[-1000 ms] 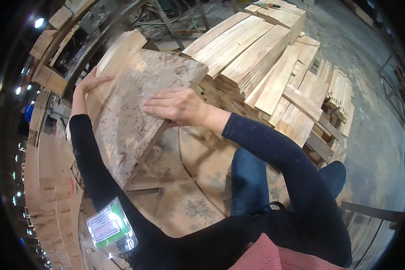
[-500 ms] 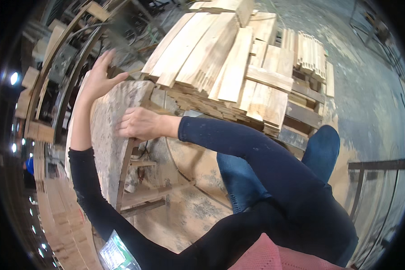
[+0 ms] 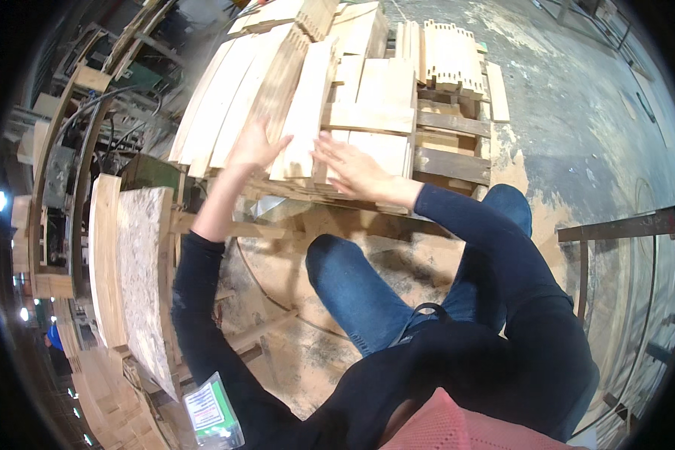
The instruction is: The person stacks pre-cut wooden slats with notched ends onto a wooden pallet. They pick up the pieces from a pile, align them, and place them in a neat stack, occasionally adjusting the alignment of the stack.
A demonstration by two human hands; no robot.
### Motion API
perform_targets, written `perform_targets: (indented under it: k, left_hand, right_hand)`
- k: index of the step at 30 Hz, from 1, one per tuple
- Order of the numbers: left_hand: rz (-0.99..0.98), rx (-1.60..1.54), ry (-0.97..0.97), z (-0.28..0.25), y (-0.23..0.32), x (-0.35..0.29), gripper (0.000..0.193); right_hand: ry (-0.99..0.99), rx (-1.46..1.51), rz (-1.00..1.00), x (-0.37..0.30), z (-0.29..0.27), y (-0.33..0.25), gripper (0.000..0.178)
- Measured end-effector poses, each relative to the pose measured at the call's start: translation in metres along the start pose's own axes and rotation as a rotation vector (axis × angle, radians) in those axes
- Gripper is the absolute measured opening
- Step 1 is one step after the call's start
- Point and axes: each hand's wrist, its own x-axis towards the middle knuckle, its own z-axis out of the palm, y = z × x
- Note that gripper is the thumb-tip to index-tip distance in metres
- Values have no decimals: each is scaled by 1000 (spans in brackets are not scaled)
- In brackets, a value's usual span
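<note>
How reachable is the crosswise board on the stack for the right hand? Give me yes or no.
Probably yes: the right hand looks open near the crosswise board, and nothing visible blocks the way.

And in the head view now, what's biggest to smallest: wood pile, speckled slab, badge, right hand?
1. Wood pile
2. Speckled slab
3. Badge and right hand: too alike to rank, and the badge seems nearer.

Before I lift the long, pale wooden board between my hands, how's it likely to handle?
The long, pale wooden board should probably stay stiff, as it shows no sag. Its flat, broad face suggests it won't roll. It could slide on the pale wooden stack, since nothing visible fastens it.
</note>
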Motion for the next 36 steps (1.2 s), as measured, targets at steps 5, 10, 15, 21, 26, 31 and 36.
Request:
perform_targets:
  k: [5, 10, 15, 21, 26, 31, 36]
  left_hand:
    - [-136, 269, 61, 127, 5, -3, 79]
    - [-280, 387, 295, 153, -28, 7, 68]
    - [-289, 62, 501, 170, -25, -19, 67]
    - [-1010, -1186, 723, 200, -25, -34, 82]
    - [-964, -1903, 616, 187, -53, -23, 95]
    - [-851, -1876, 527, 177, -56, -12, 80]
    - [-1050, -1873, 513, 189, -23, -12, 67]
  right_hand:
    - [129, -63, 203, -71, -35, 59, 60]
    - [227, -17, 383, -113, -37, 76, 56]
    - [208, 102, 371, -119, -49, 80, 53]
    - [127, 117, 432, -134, -59, 91, 47]
    - [129, 126, 410, -138, -59, 95, 37]
    - [151, 158, 392, -141, -61, 95, 30]
    - [145, 160, 405, -144, -62, 95, 28]
